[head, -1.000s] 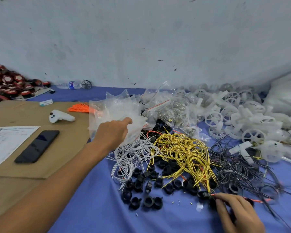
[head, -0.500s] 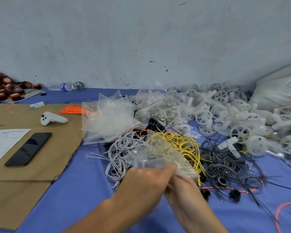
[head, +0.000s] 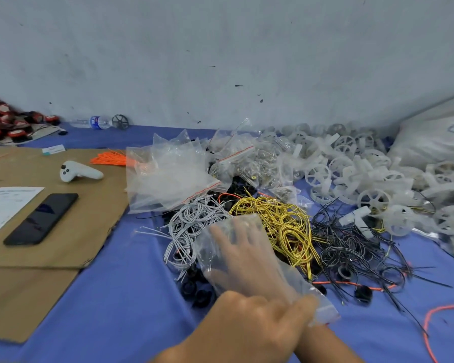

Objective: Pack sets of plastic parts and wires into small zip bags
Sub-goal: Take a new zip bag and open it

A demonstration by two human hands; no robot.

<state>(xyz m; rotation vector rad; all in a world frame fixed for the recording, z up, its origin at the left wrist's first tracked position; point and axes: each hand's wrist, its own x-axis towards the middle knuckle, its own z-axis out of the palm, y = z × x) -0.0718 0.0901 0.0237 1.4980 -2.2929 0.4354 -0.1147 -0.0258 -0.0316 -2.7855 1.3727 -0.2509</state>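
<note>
My left hand (head: 257, 320) pinches the mouth of a small clear zip bag (head: 323, 309) at the bottom centre. My right hand (head: 247, 258) is pushed inside that bag, its fingers spread and showing through the plastic. I cannot see anything in its fingers. Under and behind the bag lie white wires (head: 192, 221), yellow wires (head: 281, 221), black wires (head: 351, 250) and small black plastic parts (head: 197, 292). White plastic wheel parts (head: 372, 200) are heaped at the right. A pile of empty zip bags (head: 168, 176) sits behind the wires.
A cardboard sheet (head: 63, 258) on the left carries a phone (head: 41, 218), a white controller (head: 79, 172), a paper (head: 3, 203) and orange wires (head: 110, 159). A bottle (head: 97, 121) lies at the wall. A white sack (head: 435, 137) stands far right.
My left hand took a bag from the pile and brought it near. My right hand left the black parts and slid into the bag, deeper now than half a second ago.
</note>
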